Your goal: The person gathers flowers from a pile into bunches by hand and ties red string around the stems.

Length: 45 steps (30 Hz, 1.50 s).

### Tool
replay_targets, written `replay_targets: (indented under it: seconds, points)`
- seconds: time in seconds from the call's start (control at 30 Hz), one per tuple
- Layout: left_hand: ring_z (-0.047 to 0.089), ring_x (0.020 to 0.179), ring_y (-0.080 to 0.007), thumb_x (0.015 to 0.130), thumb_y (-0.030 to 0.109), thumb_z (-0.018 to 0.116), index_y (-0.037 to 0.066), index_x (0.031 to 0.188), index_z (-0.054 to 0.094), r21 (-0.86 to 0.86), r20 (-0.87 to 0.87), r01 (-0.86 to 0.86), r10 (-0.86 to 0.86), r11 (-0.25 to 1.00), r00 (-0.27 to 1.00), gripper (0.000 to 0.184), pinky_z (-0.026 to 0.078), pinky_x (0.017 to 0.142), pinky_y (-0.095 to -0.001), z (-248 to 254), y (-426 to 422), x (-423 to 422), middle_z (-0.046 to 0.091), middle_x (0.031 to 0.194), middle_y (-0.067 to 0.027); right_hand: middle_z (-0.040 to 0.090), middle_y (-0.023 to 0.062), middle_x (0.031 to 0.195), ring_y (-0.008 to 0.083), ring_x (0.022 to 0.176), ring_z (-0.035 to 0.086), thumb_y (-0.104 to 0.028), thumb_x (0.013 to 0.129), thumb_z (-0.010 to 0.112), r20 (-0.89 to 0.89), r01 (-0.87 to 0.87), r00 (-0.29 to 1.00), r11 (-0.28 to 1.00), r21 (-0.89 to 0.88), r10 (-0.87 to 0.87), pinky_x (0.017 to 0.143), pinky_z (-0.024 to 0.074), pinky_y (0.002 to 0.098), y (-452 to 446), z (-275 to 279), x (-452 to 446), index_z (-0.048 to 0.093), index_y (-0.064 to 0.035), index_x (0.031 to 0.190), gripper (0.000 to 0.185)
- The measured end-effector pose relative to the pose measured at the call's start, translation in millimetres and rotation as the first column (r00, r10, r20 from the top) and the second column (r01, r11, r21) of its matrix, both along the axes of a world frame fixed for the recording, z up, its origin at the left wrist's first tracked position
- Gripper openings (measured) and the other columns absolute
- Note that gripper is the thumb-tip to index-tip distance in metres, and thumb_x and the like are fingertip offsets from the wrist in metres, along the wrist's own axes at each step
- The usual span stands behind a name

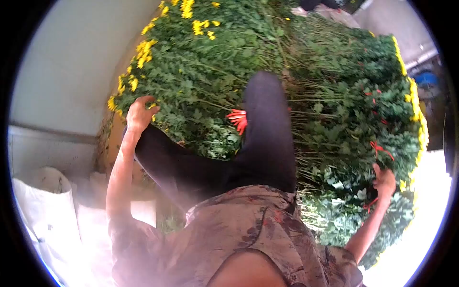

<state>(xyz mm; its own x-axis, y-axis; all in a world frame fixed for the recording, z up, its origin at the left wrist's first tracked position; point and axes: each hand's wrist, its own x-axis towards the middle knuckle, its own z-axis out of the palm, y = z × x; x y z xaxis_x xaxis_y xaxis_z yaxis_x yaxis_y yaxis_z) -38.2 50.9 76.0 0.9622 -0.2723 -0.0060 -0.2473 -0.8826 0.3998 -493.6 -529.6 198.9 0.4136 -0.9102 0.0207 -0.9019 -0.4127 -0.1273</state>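
My left hand [140, 114] is at the left edge of a pile of leafy stems with yellow flowers [146, 52]. Its fingers curl round a yellow flower head among the leaves. Over on the right, my right hand [384, 182] rests on the leafy bunches [334, 138], a finger and thumb apart. Just above it a red tie [381, 149] lies on the green. Part of this hand's fingers is hard to make out. A cluster of red strips [237, 120] sticks out beside my raised knee [267, 105], between the two piles.
Yellow flower heads [417, 112] line the right pile's outer edge. A pale wall [71, 71] rises at the left, with white sacks [45, 196] below it. Something blue [425, 79] is at the far right. Strong glare covers the lower right.
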Motion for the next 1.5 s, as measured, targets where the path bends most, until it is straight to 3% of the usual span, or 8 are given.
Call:
replay_targets:
  seconds: [0.3,0.43,0.7,0.9,1.07,1.17,1.23,1.5]
  points:
    - [0.065,0.085,-0.0176,0.080,0.025,0.069,0.005,0.113,0.063,-0.485,-0.148,-0.078,0.006,0.871,0.989,0.039,0.049,0.079,-0.0298,10,-37,31,0.068,0.102,-0.0106,0.061,0.0120,0.072,0.0191,0.062,0.056,-0.033,0.086,0.064,0.274,-0.865,0.499,0.457,0.208,0.822,0.062,0.0445,0.0314,151,4,308,0.062,0.0002,0.098,0.035]
    - [0.062,0.101,-0.0306,0.080,0.025,0.067,0.005,0.116,0.061,0.130,-0.521,0.091,-0.011,0.987,0.854,0.042,0.048,0.087,-0.0374,-64,-2,35,0.065,0.107,-0.0174,0.068,0.0089,0.090,0.0240,0.082,0.066,-0.049,0.091,0.051,0.026,-0.660,0.543,0.407,0.631,0.839,0.075,0.0516,0.0347,144,-102,448,0.062,-0.0031,0.098,0.047]
    - [0.061,0.097,-0.0358,0.084,0.027,0.062,0.004,0.117,0.058,-0.265,-0.559,0.517,-0.567,0.814,0.606,0.041,0.045,0.088,-0.0441,-66,-62,-8,0.063,0.103,-0.0196,0.060,0.0198,0.115,0.0348,0.105,0.059,-0.036,0.089,0.059,0.375,-0.737,0.349,0.004,0.676,0.859,0.088,0.0478,0.0440,321,-331,493,0.057,-0.0015,0.117,0.044]
    - [0.061,0.094,-0.0379,0.083,0.028,0.062,0.002,0.093,0.064,-0.173,-0.739,0.380,-0.375,0.909,0.560,0.029,0.045,0.086,-0.0461,-67,-43,16,0.065,0.092,-0.0183,0.057,0.0171,0.098,0.0381,0.100,0.052,-0.022,0.084,0.064,-0.089,-0.932,-0.068,-0.032,0.361,0.994,0.083,0.0461,0.0486,387,-420,457,0.053,-0.0017,0.114,0.038]
    - [0.061,0.092,-0.0393,0.084,0.045,0.060,-0.003,0.094,0.061,-0.113,-0.595,-0.195,0.092,0.974,0.799,0.049,0.048,0.080,-0.0437,-94,0,40,0.064,0.087,-0.0241,0.055,0.0172,0.097,0.0359,0.092,0.053,-0.011,0.087,0.058,0.565,-0.938,0.227,0.021,0.347,0.793,0.084,0.0451,0.0461,392,-339,479,0.055,-0.0005,0.111,0.026]
    - [0.064,0.092,-0.0329,0.085,0.041,0.063,-0.007,0.113,0.052,-0.327,-0.553,-0.641,0.409,0.694,0.726,0.056,0.049,0.082,-0.0390,-106,19,48,0.065,0.098,-0.0214,0.057,0.0176,0.108,0.0375,0.091,0.057,-0.010,0.087,0.059,0.753,-0.889,0.260,-0.154,0.431,0.604,0.085,0.0461,0.0445,412,-280,484,0.055,0.0006,0.113,0.029]
    - [0.060,0.097,-0.0243,0.088,0.031,0.062,-0.005,0.121,0.048,-0.612,-0.769,-0.791,0.223,0.016,0.599,0.051,0.045,0.087,-0.0352,-116,28,54,0.063,0.106,-0.0151,0.057,0.0184,0.115,0.0362,0.097,0.058,-0.014,0.088,0.060,0.666,-0.896,0.074,-0.244,0.372,0.742,0.086,0.0453,0.0443,418,-290,501,0.055,-0.0005,0.115,0.031]
    - [0.043,0.120,-0.0225,0.094,0.030,0.052,0.002,0.134,0.038,-0.503,-0.859,-0.783,0.314,-0.367,0.405,0.051,0.031,0.102,-0.0374,-122,51,69,0.046,0.132,-0.0103,0.050,0.0222,0.126,0.0373,0.112,0.050,-0.018,0.092,0.055,0.196,-0.872,0.316,0.203,0.446,0.928,0.090,0.0425,0.0452,407,-385,566,0.049,0.0006,0.125,0.038]
